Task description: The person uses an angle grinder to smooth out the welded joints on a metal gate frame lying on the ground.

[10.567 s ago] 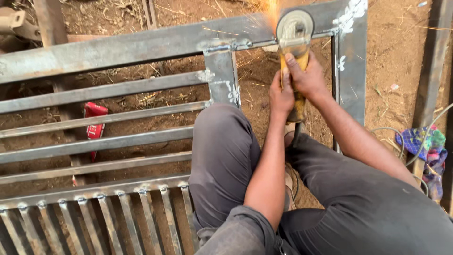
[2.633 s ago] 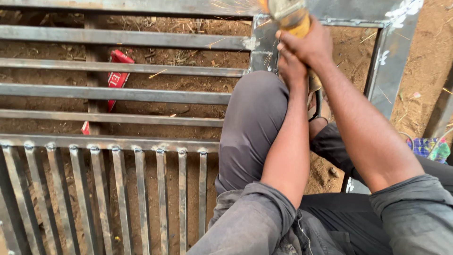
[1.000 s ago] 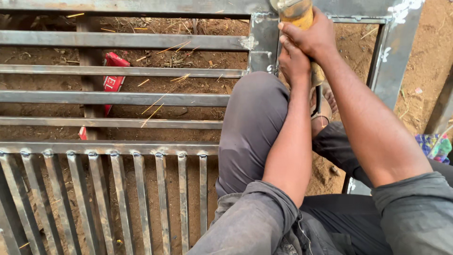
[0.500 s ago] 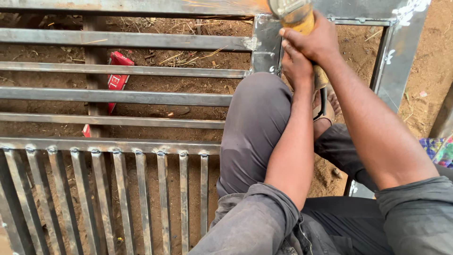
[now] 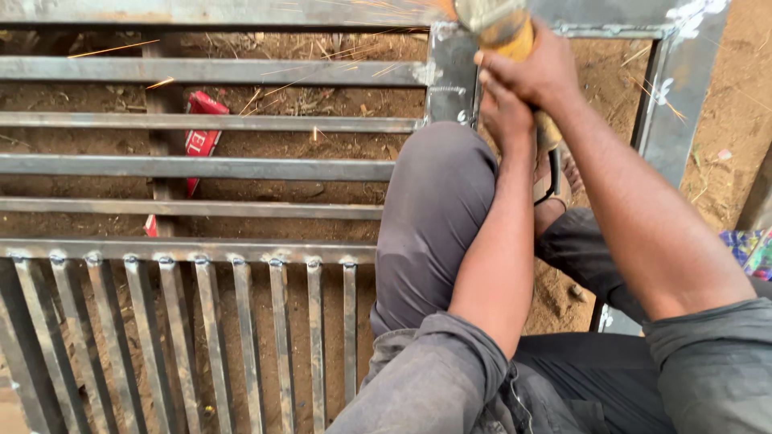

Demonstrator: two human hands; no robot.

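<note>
- Both hands, right hand (image 5: 537,74) and left hand (image 5: 503,112), gripped the yellow angle grinder (image 5: 505,28).
- Sparks flew over the steel gate frame (image 5: 217,169).

A flat red packet (image 5: 198,137) lies on the brown dirt ground (image 5: 257,189), partly hidden under grey horizontal bars; its lower end shows again as a small red corner (image 5: 150,227) further down. Dry grass stalks and straw (image 5: 310,103) are scattered over the soil near the top. At the right edge, a patterned cloth (image 5: 752,251) in blue, purple and green rests on the earth, cut off by the frame's border. A small pale scrap (image 5: 724,154) sits on the reddish ground above it. A dark post (image 5: 758,201) leans in beside the cloth at the right edge.
</note>
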